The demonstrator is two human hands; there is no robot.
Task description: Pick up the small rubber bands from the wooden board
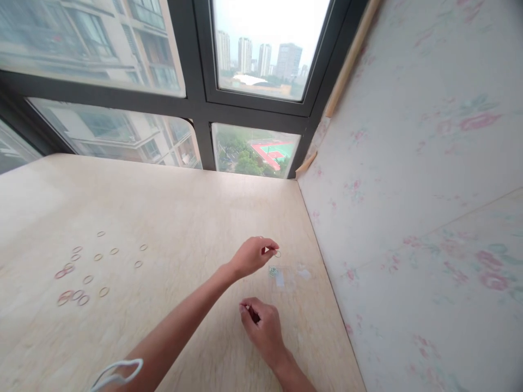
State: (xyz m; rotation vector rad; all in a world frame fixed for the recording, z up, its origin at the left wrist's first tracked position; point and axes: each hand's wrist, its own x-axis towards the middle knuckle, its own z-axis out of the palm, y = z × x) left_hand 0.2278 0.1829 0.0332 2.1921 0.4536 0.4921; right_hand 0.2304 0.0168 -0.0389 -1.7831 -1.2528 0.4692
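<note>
My left hand (254,255) reaches across to the right, thumb and forefinger pinched on a thin, pale greenish rubber band (278,254). The band hangs just beyond the far edge of a small clear plastic box (288,279). Inside the box's left part lie several green bands (273,271). Nearer to me, my right hand (263,326) is held closed, its thumb tip against the forefinger. Whatever may be in its fingers is hidden. It is apart from the box.
Several loose red, brown and yellowish rubber bands (87,279) lie scattered over the left of the pale marbled surface (183,218). A flowered wall (408,228) bounds it on the right, dark-framed windows (200,109) at the back. A white loop (122,367) crosses my left forearm.
</note>
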